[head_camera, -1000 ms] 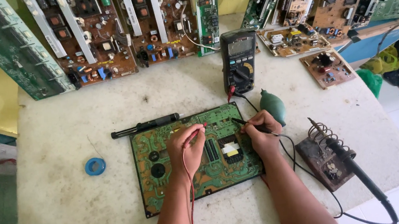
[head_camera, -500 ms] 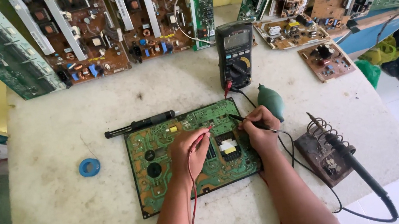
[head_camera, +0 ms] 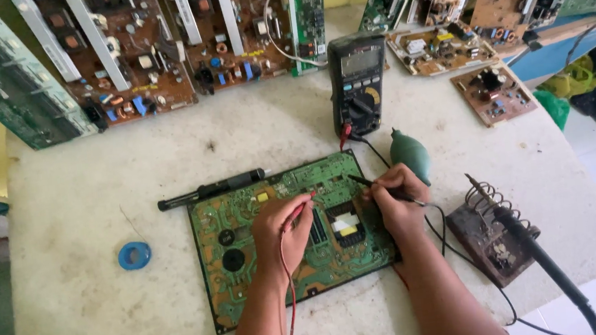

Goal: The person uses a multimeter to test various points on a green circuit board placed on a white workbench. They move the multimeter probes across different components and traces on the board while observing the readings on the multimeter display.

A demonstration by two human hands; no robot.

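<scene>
A green circuit board lies flat on the pale worktable. My left hand rests on the board's middle and pinches a red test probe whose tip touches the board's upper part. My right hand sits at the board's right edge, gripping a black test probe pointed down-left onto the board. Both leads run to a dark multimeter standing just behind the board.
A black screwdriver-like tool lies along the board's top edge. A blue tape roll sits left. A green blower bulb and a soldering iron in its coil stand are right. Many circuit boards lean along the back.
The view has shifted slightly, so the table's things sit a little lower and left in frame. Both hands stay on the board with their probes, barely moved.
</scene>
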